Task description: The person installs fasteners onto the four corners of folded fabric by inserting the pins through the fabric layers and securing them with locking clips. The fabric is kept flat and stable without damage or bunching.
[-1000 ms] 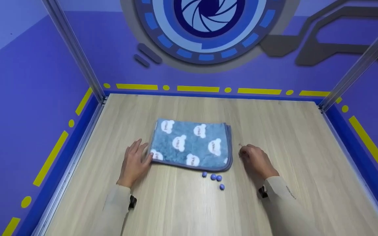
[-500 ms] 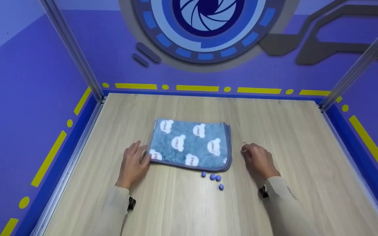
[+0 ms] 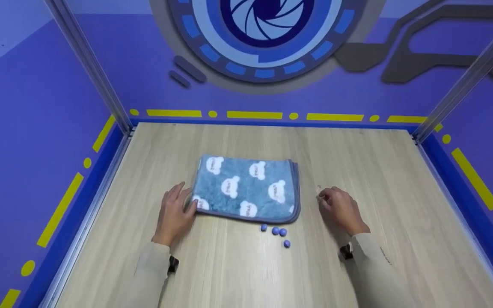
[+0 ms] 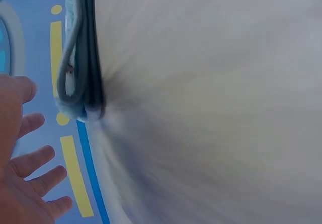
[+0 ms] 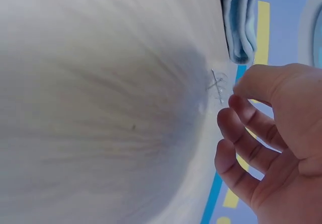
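Observation:
A folded blue-grey fleece blanket (image 3: 259, 192) with white bear heads and darker piping lies mid-table. Beside its left edge is my left hand (image 3: 176, 214), fingers spread and thumb at the near left corner; the left wrist view shows the fingers (image 4: 40, 183) apart, gripping nothing. To the right of the blanket, my right hand (image 3: 340, 209) has its thumb and index finger brought together. At their tips the right wrist view shows a small, thin, see-through wiry thing (image 5: 216, 86) with crossing strands; its kind is unclear. The other fingers of that hand are loosely curled.
Several small blue-purple balls lie along the blanket's near edge, the nearest ball (image 3: 287, 244) apart from the others. Purple walls with yellow marks and metal posts (image 3: 114, 107) border the wooden table (image 3: 238, 273) at the back and sides.
My right hand has shifted slightly right, away from the blanket, with the small wiry thing at its fingertips. The left hand stays at the blanket's corner, and the head view has turned a little.

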Action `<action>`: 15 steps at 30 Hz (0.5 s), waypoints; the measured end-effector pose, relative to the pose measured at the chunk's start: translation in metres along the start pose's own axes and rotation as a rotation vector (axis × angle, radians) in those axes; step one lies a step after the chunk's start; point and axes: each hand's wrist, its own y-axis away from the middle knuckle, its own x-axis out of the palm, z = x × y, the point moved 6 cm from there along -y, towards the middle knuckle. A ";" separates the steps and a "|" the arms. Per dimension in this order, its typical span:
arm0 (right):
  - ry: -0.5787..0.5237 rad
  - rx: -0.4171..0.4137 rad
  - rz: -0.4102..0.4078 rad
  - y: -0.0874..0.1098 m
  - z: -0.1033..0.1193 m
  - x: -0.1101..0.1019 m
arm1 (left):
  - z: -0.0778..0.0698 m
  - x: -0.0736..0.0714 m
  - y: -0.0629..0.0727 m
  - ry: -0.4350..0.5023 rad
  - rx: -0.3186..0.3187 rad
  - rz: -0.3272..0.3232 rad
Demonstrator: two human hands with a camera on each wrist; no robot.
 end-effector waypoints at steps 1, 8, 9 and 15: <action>-0.011 0.001 0.000 0.001 0.000 -0.001 | -0.002 0.000 -0.001 0.005 0.015 -0.009; -0.082 0.035 -0.007 0.008 -0.004 -0.010 | -0.031 0.002 -0.016 0.056 0.143 -0.063; -0.094 0.042 -0.011 0.010 -0.005 -0.012 | -0.036 0.003 -0.018 0.066 0.155 -0.062; -0.101 -0.001 -0.068 0.014 -0.004 -0.019 | -0.063 0.012 -0.025 0.102 0.199 -0.044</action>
